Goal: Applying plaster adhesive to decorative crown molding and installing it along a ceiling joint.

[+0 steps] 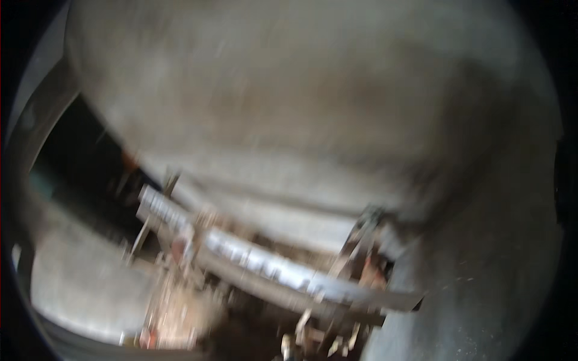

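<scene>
Motion smears the whole view. A long, pale strip with dark marks (265, 263) slants across the lower middle, its right end lower than its left. Beneath its left part is a blurred tan shape (177, 313), with a touch of red near its lower end. Whether this is my left hand and forearm or a separate object, I cannot tell. No fingers can be made out on the strip. My right hand cannot be picked out anywhere. A reddish-brown patch (373, 274) shows by the strip's right part, too smeared to name.
A broad grey-beige surface (289, 90) with brownish stains fills the upper view. Dark gaps lie at the left and below the strip. Small pale pieces (343, 345) show at the bottom. Grey floor-like ground (481, 289) spreads at the right.
</scene>
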Demonstrator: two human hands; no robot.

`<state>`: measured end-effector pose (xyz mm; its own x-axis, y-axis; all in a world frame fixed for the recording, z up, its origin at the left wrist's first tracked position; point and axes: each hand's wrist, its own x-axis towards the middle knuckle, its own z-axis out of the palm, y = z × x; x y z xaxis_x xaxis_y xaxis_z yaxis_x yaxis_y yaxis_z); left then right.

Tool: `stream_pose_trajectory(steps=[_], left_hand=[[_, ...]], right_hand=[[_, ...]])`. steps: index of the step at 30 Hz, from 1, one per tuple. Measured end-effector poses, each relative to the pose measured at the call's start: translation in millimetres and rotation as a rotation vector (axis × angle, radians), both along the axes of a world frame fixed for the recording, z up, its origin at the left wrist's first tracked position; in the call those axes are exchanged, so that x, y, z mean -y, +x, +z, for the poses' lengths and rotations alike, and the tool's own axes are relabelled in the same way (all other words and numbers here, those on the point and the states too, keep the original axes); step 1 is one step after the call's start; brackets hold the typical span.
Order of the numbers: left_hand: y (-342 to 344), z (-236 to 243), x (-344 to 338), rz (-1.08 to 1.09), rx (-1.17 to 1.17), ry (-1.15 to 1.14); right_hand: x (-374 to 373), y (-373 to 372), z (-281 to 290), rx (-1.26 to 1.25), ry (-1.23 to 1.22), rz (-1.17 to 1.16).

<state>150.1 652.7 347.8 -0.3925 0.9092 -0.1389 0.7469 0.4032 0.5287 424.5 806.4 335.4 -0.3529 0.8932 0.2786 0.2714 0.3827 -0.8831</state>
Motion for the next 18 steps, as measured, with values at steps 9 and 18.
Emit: stream_pose_trajectory(steps=[9,18], left_hand=[[-11.4,264.6,-343.0,-0.398,-0.335,0.544],[135.4,25.7,-112.5,-0.276,0.106,-0.041]], right_hand=[[-258.7,-7.8,214.7,-0.148,0.430,-0.243],[-68.4,113.9,-12.5,0.366,-0.331,0.091]])
